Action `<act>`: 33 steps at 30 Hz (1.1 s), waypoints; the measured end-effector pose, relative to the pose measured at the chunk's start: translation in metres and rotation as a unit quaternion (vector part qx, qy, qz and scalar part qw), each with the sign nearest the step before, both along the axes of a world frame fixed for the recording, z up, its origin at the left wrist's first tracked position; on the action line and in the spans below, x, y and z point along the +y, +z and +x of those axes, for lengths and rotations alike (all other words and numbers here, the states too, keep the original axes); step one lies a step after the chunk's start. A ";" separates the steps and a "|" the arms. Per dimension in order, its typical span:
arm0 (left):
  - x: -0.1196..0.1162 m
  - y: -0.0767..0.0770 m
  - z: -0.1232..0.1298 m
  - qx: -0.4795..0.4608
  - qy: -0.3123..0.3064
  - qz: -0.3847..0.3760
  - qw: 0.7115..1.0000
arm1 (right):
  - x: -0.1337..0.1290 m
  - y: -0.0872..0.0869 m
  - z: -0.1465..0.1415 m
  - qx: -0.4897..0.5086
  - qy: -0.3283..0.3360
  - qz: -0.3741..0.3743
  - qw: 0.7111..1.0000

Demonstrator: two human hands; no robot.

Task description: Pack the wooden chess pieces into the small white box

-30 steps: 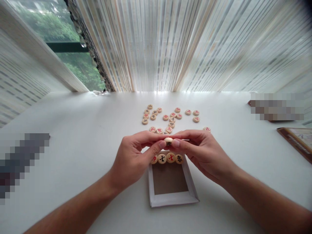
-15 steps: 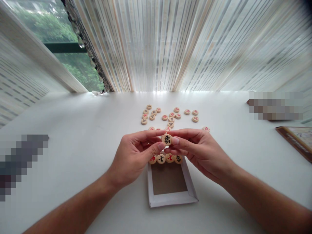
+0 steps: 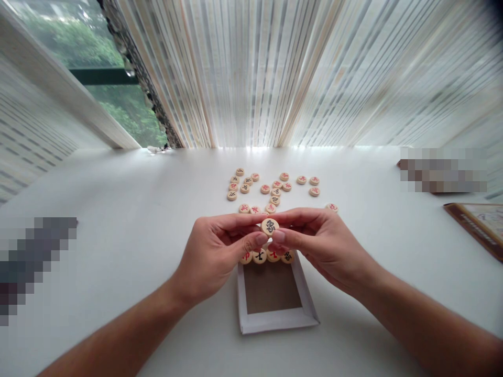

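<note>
Between the fingertips of both hands is a round wooden piece (image 3: 270,227) with a black character, its face turned toward me. My left hand (image 3: 223,251) pinches it from the left, and my right hand (image 3: 318,238) from the right. Just below them lies a white open box (image 3: 279,320) with a brown bottom. Across its far end runs a row of round pieces, among them a black-marked one (image 3: 259,256) and another black-marked one (image 3: 287,256) at the right end. The hands hide the far part of the box.
Several loose round pieces with red or black characters, such as one red-marked piece (image 3: 314,191), lie on the white table (image 3: 157,199) beyond the hands. A brown printed box lid or booklet (image 3: 477,230) is at the right. Blurred-out items lie at both sides.
The held piece has turned slightly and sits a little lower between the fingers. My right thumb has shifted down and left along its edge.
</note>
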State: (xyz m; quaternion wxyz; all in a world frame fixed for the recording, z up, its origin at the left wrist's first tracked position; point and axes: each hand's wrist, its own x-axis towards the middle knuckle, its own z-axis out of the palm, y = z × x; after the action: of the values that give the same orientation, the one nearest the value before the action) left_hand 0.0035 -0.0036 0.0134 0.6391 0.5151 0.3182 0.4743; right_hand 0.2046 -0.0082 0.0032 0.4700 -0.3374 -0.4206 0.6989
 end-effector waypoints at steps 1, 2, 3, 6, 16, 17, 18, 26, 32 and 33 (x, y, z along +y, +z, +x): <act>0.000 0.000 0.000 0.005 0.003 0.002 1.000 | 0.000 0.000 0.000 -0.003 -0.002 0.005 1.000; -0.001 0.000 0.000 0.012 0.008 0.008 1.000 | 0.000 0.000 0.000 -0.007 -0.005 0.008 1.000; -0.001 -0.001 -0.001 0.024 0.014 0.015 1.000 | -0.001 0.001 -0.001 -0.013 -0.009 0.010 1.000; -0.003 -0.004 -0.002 0.077 0.040 0.060 0.994 | -0.001 0.005 -0.003 -0.038 -0.026 0.008 0.999; -0.006 -0.011 -0.005 0.227 0.078 0.273 0.932 | -0.003 0.010 -0.003 -0.090 -0.050 -0.010 0.995; -0.006 -0.011 -0.005 0.233 0.076 0.282 0.928 | -0.003 0.009 -0.003 -0.095 -0.048 -0.008 0.994; -0.006 -0.010 -0.005 0.237 0.073 0.288 0.925 | -0.003 0.009 -0.002 -0.097 -0.047 -0.005 0.994; -0.005 -0.009 -0.005 0.200 0.067 0.240 0.948 | -0.002 0.004 0.001 -0.069 -0.008 0.023 0.997; -0.005 -0.010 -0.004 0.149 0.076 0.146 0.975 | 0.001 0.004 0.002 -0.050 -0.001 -0.001 0.999; -0.005 -0.009 -0.004 0.139 0.077 0.130 0.979 | 0.001 0.005 0.002 -0.047 -0.001 -0.006 0.999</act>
State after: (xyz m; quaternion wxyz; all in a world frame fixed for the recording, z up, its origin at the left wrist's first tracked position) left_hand -0.0003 -0.0082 0.0044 0.4782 0.6282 0.3782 0.4833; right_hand 0.2063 -0.0071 0.0080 0.4484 -0.3729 -0.4381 0.6841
